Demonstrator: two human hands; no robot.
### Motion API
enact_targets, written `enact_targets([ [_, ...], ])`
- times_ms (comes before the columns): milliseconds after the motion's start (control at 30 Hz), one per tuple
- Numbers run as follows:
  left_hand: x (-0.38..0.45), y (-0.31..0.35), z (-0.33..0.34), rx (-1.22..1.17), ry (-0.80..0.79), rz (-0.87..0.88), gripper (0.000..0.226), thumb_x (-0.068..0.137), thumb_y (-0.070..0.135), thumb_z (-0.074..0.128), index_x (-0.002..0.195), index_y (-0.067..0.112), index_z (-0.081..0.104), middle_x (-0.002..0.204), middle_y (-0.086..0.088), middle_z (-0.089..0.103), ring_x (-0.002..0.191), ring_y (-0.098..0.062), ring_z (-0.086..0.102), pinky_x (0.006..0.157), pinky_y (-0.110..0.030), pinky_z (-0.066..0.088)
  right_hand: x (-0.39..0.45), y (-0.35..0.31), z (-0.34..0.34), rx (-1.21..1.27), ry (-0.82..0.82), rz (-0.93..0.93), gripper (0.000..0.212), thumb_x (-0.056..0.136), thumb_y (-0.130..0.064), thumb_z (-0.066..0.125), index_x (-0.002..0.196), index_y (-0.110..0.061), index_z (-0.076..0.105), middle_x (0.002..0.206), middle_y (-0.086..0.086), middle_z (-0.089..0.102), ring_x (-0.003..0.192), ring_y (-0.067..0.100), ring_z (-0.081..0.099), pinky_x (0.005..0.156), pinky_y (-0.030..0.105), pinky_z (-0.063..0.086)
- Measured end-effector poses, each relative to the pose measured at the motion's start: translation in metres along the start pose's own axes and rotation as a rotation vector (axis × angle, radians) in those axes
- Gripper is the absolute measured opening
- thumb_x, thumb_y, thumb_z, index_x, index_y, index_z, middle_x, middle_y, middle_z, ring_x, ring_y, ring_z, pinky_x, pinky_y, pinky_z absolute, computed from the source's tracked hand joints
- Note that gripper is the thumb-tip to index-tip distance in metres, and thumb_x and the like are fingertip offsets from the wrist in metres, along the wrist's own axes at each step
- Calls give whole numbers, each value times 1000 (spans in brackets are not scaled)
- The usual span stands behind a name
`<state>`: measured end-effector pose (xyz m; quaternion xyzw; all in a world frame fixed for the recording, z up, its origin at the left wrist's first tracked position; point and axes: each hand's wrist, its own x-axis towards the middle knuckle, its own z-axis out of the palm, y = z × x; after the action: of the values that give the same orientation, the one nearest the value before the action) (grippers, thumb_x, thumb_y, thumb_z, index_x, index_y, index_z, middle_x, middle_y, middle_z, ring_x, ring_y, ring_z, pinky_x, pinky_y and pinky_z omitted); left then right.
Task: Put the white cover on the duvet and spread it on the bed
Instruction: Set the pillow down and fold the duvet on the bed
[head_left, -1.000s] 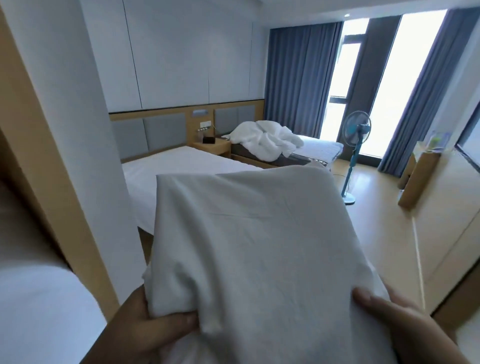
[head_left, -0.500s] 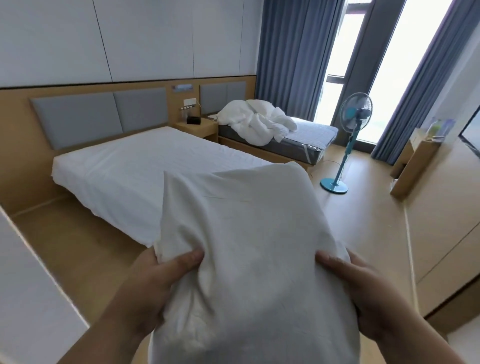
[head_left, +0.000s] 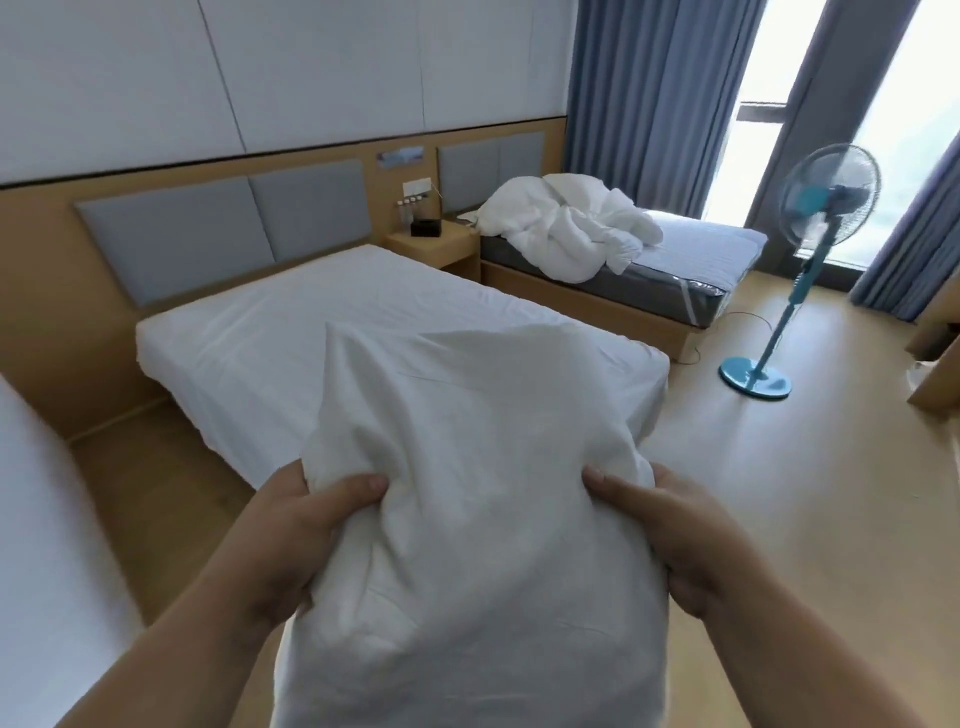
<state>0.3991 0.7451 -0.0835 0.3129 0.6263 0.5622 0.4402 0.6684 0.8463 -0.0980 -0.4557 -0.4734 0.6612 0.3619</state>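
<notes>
Bed (head_left: 363, 322) nearer now | left hand (head_left: 291, 530), right hand (head_left: 691, 535) both grip soft, creased white cover (head_left: 478, 493)

A teal fan (head_left: 810, 260) stands near blue curtains (head_left: 639, 93).

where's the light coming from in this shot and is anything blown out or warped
Head view: daylight enters through the window at right, which is blown out white; wide-angle bending curves the headboard and wall lines; the folded white cover is evenly lit.
</notes>
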Motion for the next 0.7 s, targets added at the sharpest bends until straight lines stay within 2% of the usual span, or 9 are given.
enact_targets([
  [133, 70, 10, -12, -12, 238, -37, 11, 91, 13, 66, 101, 17, 70, 88, 3, 78, 80, -18, 75, 71, -35, 55, 122, -27, 24, -110, -85, -47, 33, 70, -22, 86, 99, -10, 75, 94, 11, 78, 83, 30, 76, 82, 48, 60],
  [200, 95, 14, -27, -80, 348, -50, 21, 89, 14, 69, 110, 12, 67, 95, -2, 78, 82, -21, 75, 73, -36, 57, 177, -39, 48, -163, -174, -51, 39, 70, -25, 90, 103, -10, 75, 97, 13, 77, 86, 34, 75, 85, 55, 58],
  [267, 114, 15, -47, -153, 452, -72, 33, 84, 14, 73, 116, 10, 65, 105, -8, 76, 91, -29, 74, 82, -43, 58, 221, -46, 80, -202, -266, -73, 49, 66, -32, 92, 107, -12, 73, 100, 12, 77, 90, 36, 75, 85, 60, 57],
  [333, 124, 14, -72, -214, 523, -75, 30, 86, 9, 71, 115, 10, 67, 105, -9, 76, 95, -32, 73, 87, -47, 57, 256, -48, 118, -265, -348, -97, 50, 66, -37, 92, 107, -16, 72, 99, 8, 77, 90, 34, 75, 83, 58, 58],
  [400, 134, 11, -102, -254, 588, -80, 36, 84, 10, 72, 120, 10, 66, 107, -9, 76, 97, -33, 73, 89, -50, 56, 283, -45, 159, -314, -443, -97, 40, 75, -33, 88, 107, -15, 72, 96, 7, 78, 87, 30, 75, 83, 55, 59],
  [500, 151, 4, -153, -279, 707, -68, 28, 90, 5, 64, 117, 9, 66, 105, -12, 76, 94, -34, 73, 80, -44, 57, 314, -36, 223, -379, -545, -60, 24, 84, -26, 78, 103, -12, 73, 90, 7, 78, 81, 26, 76, 79, 49, 61],
  [567, 164, 0, -188, -301, 768, -72, 23, 91, 3, 62, 113, 7, 67, 103, -14, 76, 90, -34, 74, 76, -42, 57, 336, -28, 268, -423, -583, -42, 26, 84, -31, 78, 102, -12, 73, 88, 5, 78, 79, 24, 76, 75, 45, 61],
  [700, 205, 2, -271, -316, 813, -51, 20, 91, 4, 62, 110, 6, 67, 98, -15, 76, 85, -36, 74, 71, -41, 56, 380, -19, 365, -451, -635, -43, 28, 86, -35, 76, 101, -12, 73, 87, 6, 78, 79, 26, 76, 77, 45, 61],
])
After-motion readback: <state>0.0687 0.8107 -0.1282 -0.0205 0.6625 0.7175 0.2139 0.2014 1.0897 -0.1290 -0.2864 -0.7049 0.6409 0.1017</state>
